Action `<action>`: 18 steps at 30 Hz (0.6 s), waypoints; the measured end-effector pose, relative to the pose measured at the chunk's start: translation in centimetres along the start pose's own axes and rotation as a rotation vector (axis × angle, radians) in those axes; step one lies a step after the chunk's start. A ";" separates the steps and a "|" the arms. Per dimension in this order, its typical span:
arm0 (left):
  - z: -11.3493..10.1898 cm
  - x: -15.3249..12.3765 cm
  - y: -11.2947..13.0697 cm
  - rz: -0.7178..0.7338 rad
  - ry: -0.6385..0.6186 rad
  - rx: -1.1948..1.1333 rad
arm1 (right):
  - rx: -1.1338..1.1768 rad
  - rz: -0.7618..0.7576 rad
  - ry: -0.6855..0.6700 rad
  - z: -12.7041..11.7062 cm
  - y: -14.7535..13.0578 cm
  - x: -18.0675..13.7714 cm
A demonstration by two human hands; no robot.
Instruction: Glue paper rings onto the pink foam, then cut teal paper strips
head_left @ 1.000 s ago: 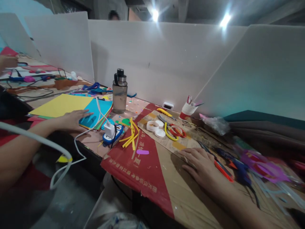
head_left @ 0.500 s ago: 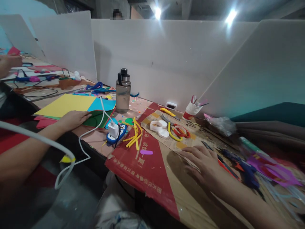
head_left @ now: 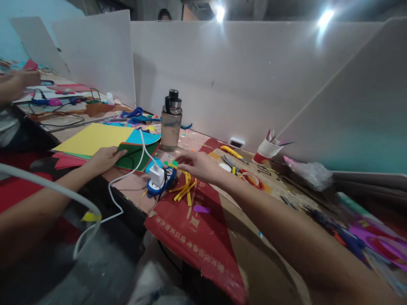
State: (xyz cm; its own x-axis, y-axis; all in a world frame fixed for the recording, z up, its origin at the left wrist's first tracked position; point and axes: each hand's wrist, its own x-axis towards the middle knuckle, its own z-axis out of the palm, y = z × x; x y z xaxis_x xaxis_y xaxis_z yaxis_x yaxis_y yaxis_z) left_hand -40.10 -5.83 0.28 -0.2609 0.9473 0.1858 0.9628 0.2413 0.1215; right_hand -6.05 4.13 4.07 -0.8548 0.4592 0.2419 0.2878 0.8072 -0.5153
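At the left of the table, my left hand (head_left: 103, 160) grips the near edge of a stack of coloured paper (head_left: 95, 139), thumb on top. A green sheet (head_left: 135, 159) with a raised, bent corner lies beside its fingertips. My right hand (head_left: 199, 166) reaches across the cardboard, palm down, fingers loosely stretched with nothing visible in them. It hovers just above a bundle of yellow paper strips (head_left: 186, 189) and a small green piece (head_left: 171, 163). A purple strip (head_left: 202, 209) lies on the red part of the cardboard (head_left: 193, 237).
A blue-and-white power strip (head_left: 154, 186) holds a white charger (head_left: 156, 174), its cable looping past my left arm. Behind stands a water bottle (head_left: 171, 129). Rightward are a yellow utility knife (head_left: 231, 151), red-handled scissors (head_left: 254, 180) and a paper cup (head_left: 265, 151). Another person's hand (head_left: 23, 82) shows far left.
My right hand has moved left and away from me, from the bare cardboard to the yellow strips. My left hand stays at the paper stack. The view has shifted slightly.
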 end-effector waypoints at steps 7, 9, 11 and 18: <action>0.5 -0.2 -2.0 0.398 -0.048 -0.071 | -0.469 -0.369 -0.064 4.4 2.6 9.7; 0.4 -0.4 -3.0 0.429 -0.046 -0.036 | -0.625 -0.499 -0.090 5.0 2.6 11.1; 0.3 -0.6 -3.9 0.403 -0.048 -0.001 | -0.735 -0.588 -0.106 5.6 2.5 12.5; 0.4 -0.8 -5.4 0.311 -0.135 0.022 | -0.714 -0.563 -0.267 8.0 1.9 16.6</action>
State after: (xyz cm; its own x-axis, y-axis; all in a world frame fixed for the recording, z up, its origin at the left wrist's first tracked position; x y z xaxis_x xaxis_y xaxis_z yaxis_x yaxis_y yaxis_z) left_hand -45.09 -7.80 -0.90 0.0562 0.9952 0.0797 0.9965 -0.0609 0.0579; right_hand -23.16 10.34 0.58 -0.9936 -0.0958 0.0598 -0.0766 0.9608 0.2663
